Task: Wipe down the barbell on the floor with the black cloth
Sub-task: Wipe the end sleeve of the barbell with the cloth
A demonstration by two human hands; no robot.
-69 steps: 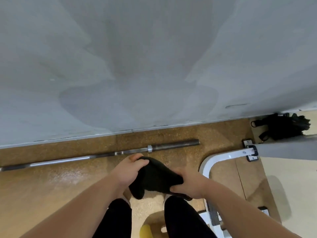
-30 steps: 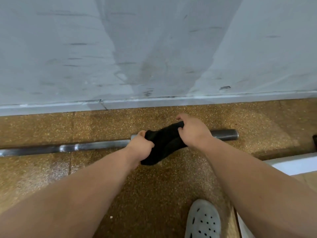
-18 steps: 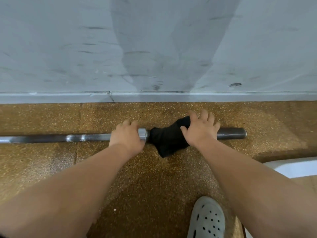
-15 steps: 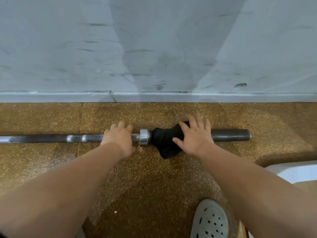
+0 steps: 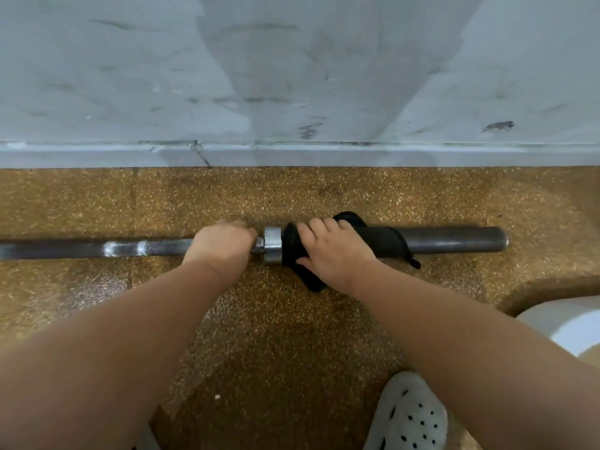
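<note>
A long steel barbell [image 5: 97,248] lies on the speckled brown floor, parallel to the wall, its dark sleeve [image 5: 454,240] ending at the right. The black cloth [image 5: 384,241] is draped over the sleeve just right of the shiny collar [image 5: 272,245]. My right hand [image 5: 334,254] grips the cloth around the sleeve, fingers curled over the top. My left hand [image 5: 222,246] grips the bare shaft just left of the collar.
A grey scuffed wall with a baseboard [image 5: 292,154] runs close behind the bar. A white curved piece of equipment [image 5: 565,323] sits at the right edge. My foot in a white perforated clog [image 5: 409,417] stands at the bottom right.
I crouched down and laid the cloth on the sleeve. My left hand let go of the cloth and took the shaft. My right hand slid left with the cloth toward the collar.
</note>
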